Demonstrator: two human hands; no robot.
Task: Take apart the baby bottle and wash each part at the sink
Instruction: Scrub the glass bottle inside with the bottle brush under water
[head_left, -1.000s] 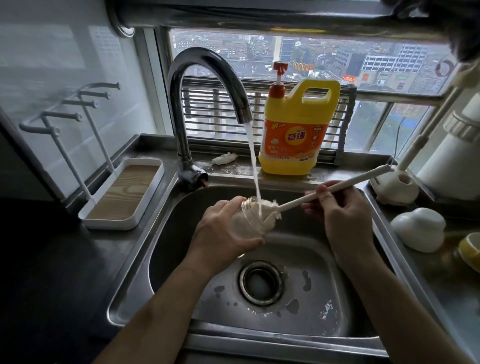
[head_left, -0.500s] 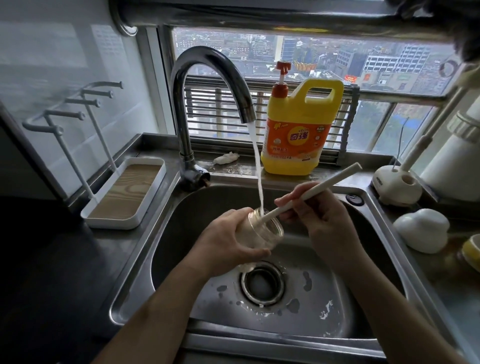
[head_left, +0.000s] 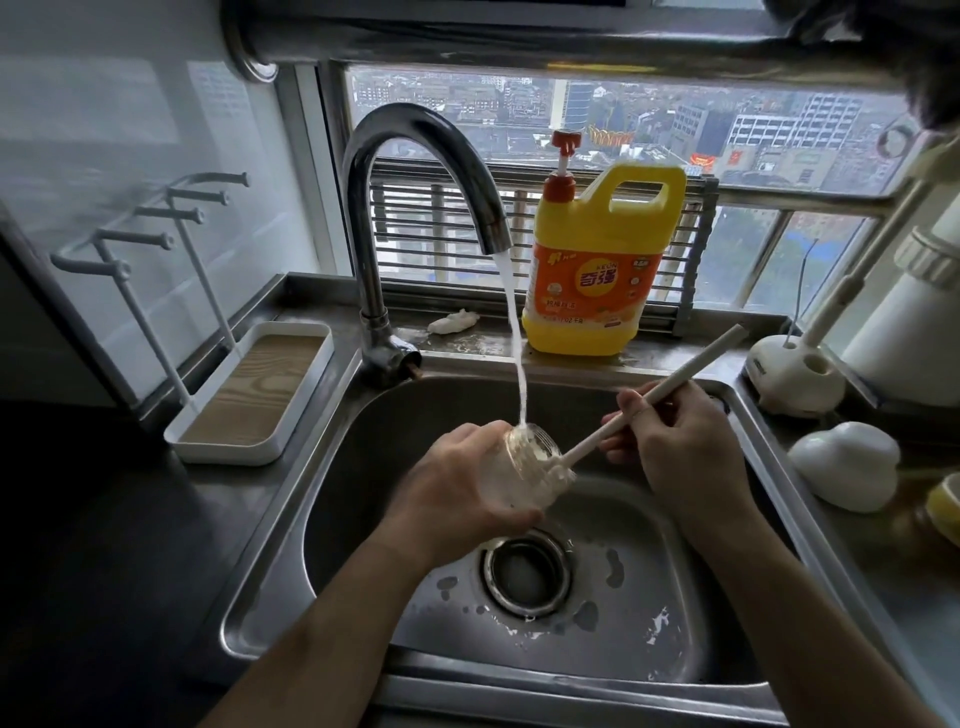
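My left hand (head_left: 457, 483) grips the clear bottle body (head_left: 530, 470) over the steel sink (head_left: 395, 415), its open mouth tilted up to the right. Water from the faucet (head_left: 415, 156) runs onto the bottle's rim. My right hand (head_left: 675, 441) holds the white handle of a bottle brush (head_left: 670, 387). The brush head sits inside the bottle at its mouth, partly hidden by the glass and foam.
A yellow detergent jug (head_left: 597, 270) stands behind the sink. A white drying rack with a tray (head_left: 249, 400) is at the left. A white brush stand (head_left: 795, 374), a white dome-shaped cap (head_left: 847, 467) and a yellow ring (head_left: 945, 504) lie on the right counter. The drain (head_left: 524, 571) is open.
The brush went from the bottle's mouth deep into the bottle, then came part way back out. Both hands shifted slightly lower in the sink under the running water.
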